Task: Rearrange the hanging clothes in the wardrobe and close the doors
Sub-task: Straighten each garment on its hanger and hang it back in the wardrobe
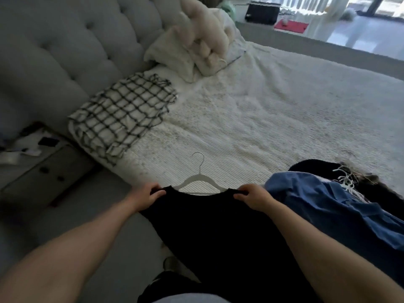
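Hands at near edge of the bed [273, 110], both on a black garment [218, 226]. Left hand [148, 196] pinches the garment's left shoulder strap, fingers curled round the fabric. Right hand [251, 196] pinches the right shoulder strap the same way. Garment is spread between them, neckline facing the headboard side, body draping off the mattress edge toward the person.

White hanger [197, 179] lies flat on the bedspread, metal hook pointing away from the person. Its arms run toward the garment's shoulders; the ends are hidden under the fabric and the hands, so cannot tell how far it's seated inside.

Right of the garment, touching it: blue garment [328, 206] heaped on the bed. Behind that, a dark pile of clothes [317, 169] with a bunch of white hangers [345, 178] sticking out of it.

Further up the bed: checked pillow [122, 114] with ruffled edge against the tufted grey headboard [65, 51], and a stack of cream pillows [201, 47] beside it, well apart from the hands.

Left of the bed: nightstand [43, 167] with dark knobs, cluttered top, contents too blurred to identify. Wardrobe and its doors are out of frame.
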